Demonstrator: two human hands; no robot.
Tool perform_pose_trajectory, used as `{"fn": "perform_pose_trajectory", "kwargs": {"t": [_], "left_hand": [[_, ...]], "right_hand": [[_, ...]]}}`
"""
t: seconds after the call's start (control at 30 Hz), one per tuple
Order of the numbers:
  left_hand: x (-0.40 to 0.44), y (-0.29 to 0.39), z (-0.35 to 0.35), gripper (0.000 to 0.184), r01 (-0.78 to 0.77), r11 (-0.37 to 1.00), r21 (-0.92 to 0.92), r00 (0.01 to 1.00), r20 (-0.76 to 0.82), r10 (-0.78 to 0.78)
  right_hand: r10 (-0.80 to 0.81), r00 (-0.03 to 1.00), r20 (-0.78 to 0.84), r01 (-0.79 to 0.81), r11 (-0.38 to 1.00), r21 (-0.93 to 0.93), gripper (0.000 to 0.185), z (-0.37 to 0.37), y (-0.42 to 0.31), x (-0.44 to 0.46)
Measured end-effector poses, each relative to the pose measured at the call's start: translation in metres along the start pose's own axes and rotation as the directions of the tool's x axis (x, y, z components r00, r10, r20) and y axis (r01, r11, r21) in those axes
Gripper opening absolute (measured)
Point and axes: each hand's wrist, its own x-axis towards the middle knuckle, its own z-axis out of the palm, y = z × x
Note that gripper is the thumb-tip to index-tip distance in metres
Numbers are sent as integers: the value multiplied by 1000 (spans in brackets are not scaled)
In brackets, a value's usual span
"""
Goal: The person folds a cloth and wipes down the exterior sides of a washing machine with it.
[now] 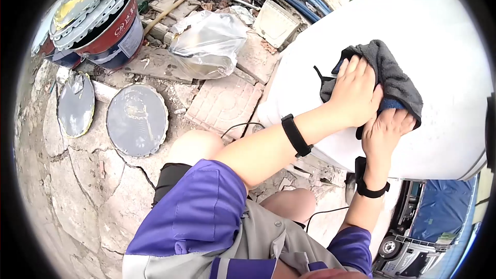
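Note:
A dark grey cloth with blue patches and a thin loop lies bunched against a large white rounded container. My left hand presses on the cloth, its fingertips gripping near the upper fold. Just below and to the right, my right hand has its fingers bent onto the cloth's lower edge. Both thumbs are close together, and part of the cloth is hidden under my hands. Each wrist wears a black strap.
Stacked paint buckets with lids stand at upper left. Two round grey lids lie on cracked concrete. A clear plastic bag and a cream plastic tray sit near the container. A truck is at lower right.

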Motion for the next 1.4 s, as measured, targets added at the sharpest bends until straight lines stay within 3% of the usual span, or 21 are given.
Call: {"fn": "perform_pose_trajectory", "kwargs": {"t": [0.13,0.17,0.2,0.23,0.33,0.43,0.53,0.57,0.67,0.73,0.8,0.83,0.9,0.97,1.07,1.17,1.37,1.4], "left_hand": [[-63,-61,-1,51,138,985,99,989,48,-143],[-78,-74,-3,50,185,976,115,977,83,-195],[-89,-86,-7,50,223,966,132,964,116,-239],[-100,-94,-14,46,247,966,71,962,104,-253],[-134,-132,-28,40,287,946,151,954,45,-297],[-171,-179,-25,45,510,821,257,831,98,-547],[-168,-168,-19,37,519,824,227,850,-29,-527],[-160,-162,-23,35,485,855,186,864,49,-501],[-134,-145,-30,29,184,961,204,966,145,-216],[-100,-111,-43,29,-88,992,87,991,113,78],[-80,-100,-47,34,-35,995,-89,975,217,54],[-72,-95,-48,37,-23,988,-155,981,186,52],[-76,-104,-42,35,4,995,-99,997,81,4],[-88,-121,-33,32,49,999,0,999,-7,-49],[-110,-150,-33,25,269,946,179,961,11,-275],[-140,-181,-26,23,466,854,233,877,4,-480],[-134,-150,-27,25,395,902,175,919,-76,-388],[-127,-148,-24,21,394,908,141,918,-21,-395]], "right_hand": [[-71,988,135,54,990,128,40,33,-43,-51],[-73,983,168,45,986,160,33,43,-53,-62],[-83,994,69,70,982,174,26,50,-63,-66],[-114,991,75,94,967,236,25,59,-69,-76],[-188,977,95,133,899,418,24,83,-102,-99],[-206,973,109,123,850,512,24,90,-132,-106],[-68,994,86,6,814,580,25,95,-137,-107],[-11,997,72,-33,811,584,25,95,-137,-110],[172,984,50,-167,779,604,25,83,-129,-118],[238,971,-21,-188,812,552,23,75,-112,-119],[297,955,-17,-254,844,472,19,63,-93,-110],[313,949,-50,-254,845,470,19,57,-89,-103],[326,939,-110,-243,855,458,20,54,-91,-92],[237,970,-52,-180,848,498,21,60,-101,-92],[83,993,84,-115,853,509,25,77,-123,-98],[-17,989,149,-58,872,486,25,93,-144,-107],[-72,981,181,-30,861,508,26,83,-133,-93],[-62,991,120,-2,881,472,23,78,-121,-87]]}}
